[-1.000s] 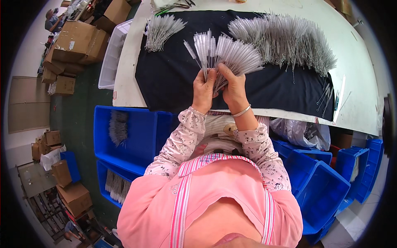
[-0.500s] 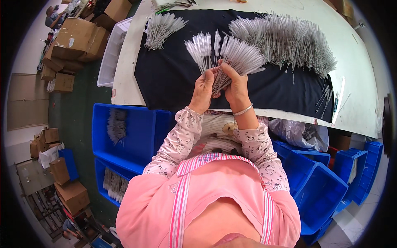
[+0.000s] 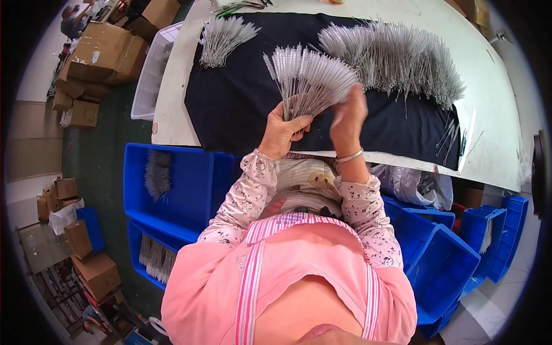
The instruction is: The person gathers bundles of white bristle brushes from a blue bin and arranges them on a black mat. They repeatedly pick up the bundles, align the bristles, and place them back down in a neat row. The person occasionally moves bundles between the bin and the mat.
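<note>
Left hand (image 3: 283, 129) clamped round the wire stems of a fanned bunch (image 3: 309, 75) of white brushes, thumb across the front, bristle ends pointing away from the body. Right hand (image 3: 349, 118) apart from the left, raised at the bunch's right edge, fingers extended; motion blur here, so cannot tell whether the fingertips touch the bristles. Bangle (image 3: 349, 156) on the right wrist. Head view: bunch held over the middle part of a dark cloth (image 3: 236, 109), itself spread on a white table (image 3: 489, 86). To the right of the bunch and farther off, a long pile (image 3: 397, 57) of similar brushes, wire ends toward the person. Small pile (image 3: 225, 40) at the cloth's far left corner. Few loose brushes (image 3: 448, 138) near the cloth's right edge, beside a white strip (image 3: 468, 140). White crate (image 3: 146, 86) along the table's left side. Nearer than the table, at left: blue bins (image 3: 190, 187) with more brushes inside. At right: a clear bag (image 3: 414, 184) and further blue tubs (image 3: 443, 276).
</note>
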A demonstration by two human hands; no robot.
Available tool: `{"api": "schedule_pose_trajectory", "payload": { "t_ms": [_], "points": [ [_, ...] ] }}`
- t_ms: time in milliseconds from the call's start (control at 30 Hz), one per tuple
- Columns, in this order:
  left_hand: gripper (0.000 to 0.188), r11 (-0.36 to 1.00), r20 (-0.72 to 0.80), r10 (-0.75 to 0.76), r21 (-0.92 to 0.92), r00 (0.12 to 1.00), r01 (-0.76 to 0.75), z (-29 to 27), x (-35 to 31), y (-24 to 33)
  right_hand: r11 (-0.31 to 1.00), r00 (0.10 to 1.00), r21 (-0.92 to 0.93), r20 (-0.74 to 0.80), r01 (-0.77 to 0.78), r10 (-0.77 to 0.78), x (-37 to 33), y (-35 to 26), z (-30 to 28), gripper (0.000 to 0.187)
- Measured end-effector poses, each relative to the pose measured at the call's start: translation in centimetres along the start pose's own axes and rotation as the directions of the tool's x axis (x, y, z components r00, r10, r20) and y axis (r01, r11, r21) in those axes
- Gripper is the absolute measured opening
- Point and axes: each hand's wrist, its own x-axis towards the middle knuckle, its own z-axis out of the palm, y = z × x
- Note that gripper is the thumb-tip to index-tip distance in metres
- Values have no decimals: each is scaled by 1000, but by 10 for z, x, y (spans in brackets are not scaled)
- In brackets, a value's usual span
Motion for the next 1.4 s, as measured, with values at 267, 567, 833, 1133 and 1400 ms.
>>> {"api": "schedule_pose_trajectory", "payload": {
  "t_ms": [267, 567, 833, 1133, 1400],
  "points": [
    [46, 999, 9, -33, -27, 999, 33, -5, -7, 0, -134, 346, -400, 887, 907, -304, 18, -81, 90, 23],
    [47, 999, 48, -41, -5, 998, 41, 2, -11, 4, -105, 504, -497, 862, 862, 54, 45, -75, 91, 25],
    [47, 1000, -12, -27, 6, 1000, 27, 2, -10, 5, -173, 363, -380, 924, 909, -123, 45, -64, 79, 21],
    [48, 999, -46, -19, 43, 999, 21, -3, -11, 2, 422, 639, -660, 739, 621, 215, 56, -70, 82, 15],
    [52, 998, -62, -49, 36, 997, 51, -9, -15, 2, 777, 920, -619, 362, 116, 151, 84, -81, 81, 17]
  ]
}}
